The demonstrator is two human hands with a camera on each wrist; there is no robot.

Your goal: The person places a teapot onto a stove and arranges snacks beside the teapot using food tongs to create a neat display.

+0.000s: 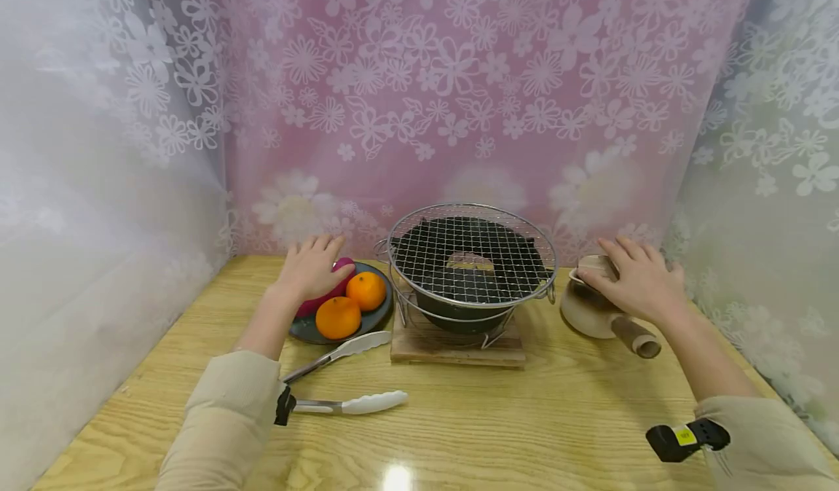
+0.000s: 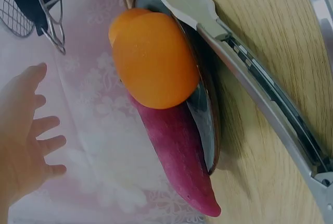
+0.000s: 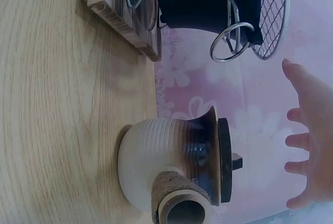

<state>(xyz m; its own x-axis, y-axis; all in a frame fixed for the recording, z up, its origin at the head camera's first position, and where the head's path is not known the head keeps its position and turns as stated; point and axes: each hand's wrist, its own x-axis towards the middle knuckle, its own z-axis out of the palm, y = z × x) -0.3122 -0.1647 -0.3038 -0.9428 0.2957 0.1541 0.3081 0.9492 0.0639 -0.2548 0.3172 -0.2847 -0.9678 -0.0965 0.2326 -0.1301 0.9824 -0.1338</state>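
Observation:
My left hand [image 1: 309,271] hovers over a dark plate [image 1: 375,321], fingers spread and holding nothing. On that plate lie two oranges [image 1: 338,317] and a purple sweet potato [image 2: 177,151]. My right hand [image 1: 639,280], its fingers also spread, is held above a lidded clay teapot [image 1: 583,315] with a rope-wrapped side handle [image 3: 177,193]. The right wrist view shows a gap between this hand and the dark lid [image 3: 225,160]. Between the hands stands a black stove [image 1: 452,316] with a round wire grill net [image 1: 472,258] on top.
A wooden board [image 1: 459,352] lies under the stove. Metal tongs with white scalloped tips [image 1: 373,402] rest on the wooden table [image 1: 498,425] in front of the plate, partly behind the left sleeve. Flowered curtains [image 1: 459,97] hang behind and at both sides.

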